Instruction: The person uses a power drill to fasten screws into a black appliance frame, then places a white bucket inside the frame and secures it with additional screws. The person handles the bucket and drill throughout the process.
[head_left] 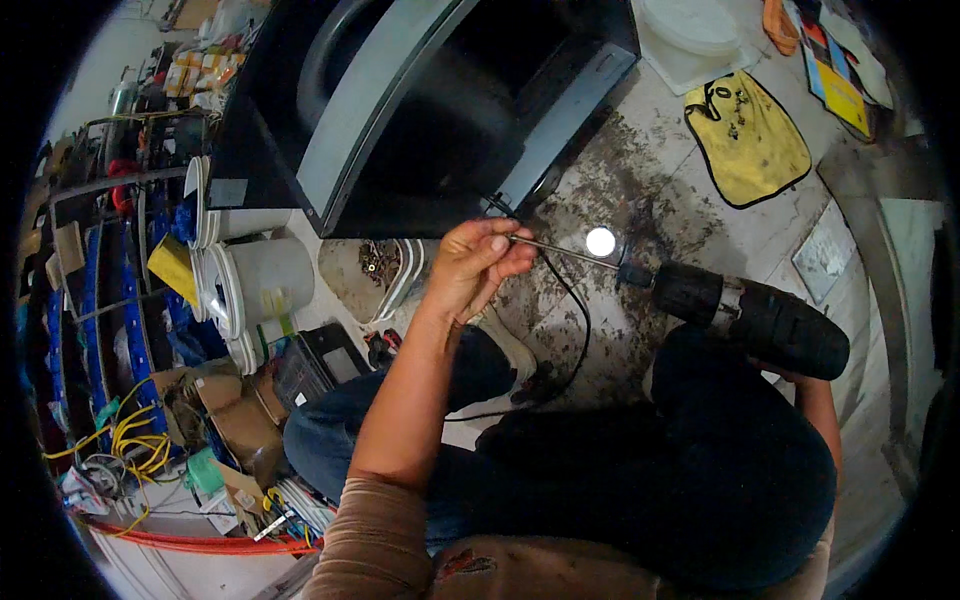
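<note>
My left hand pinches the front end of a long thin bit, thumb against fingers. The bit runs rightward into the chuck of a dark, dirty power drill. Under the drill's rear end my right hand holds it, mostly hidden by the tool body and my knee. Just beyond my left hand stands a large black and grey appliance casing, its lower corner close to my fingertips. A black cable curves from near that corner down between my legs.
Dark dirt covers the tiled floor, with a bright white round spot on it. A yellow cloth lies far right. At left stand white buckets, a scoop-like container of screws, a dark case, cardboard boxes and blue shelving.
</note>
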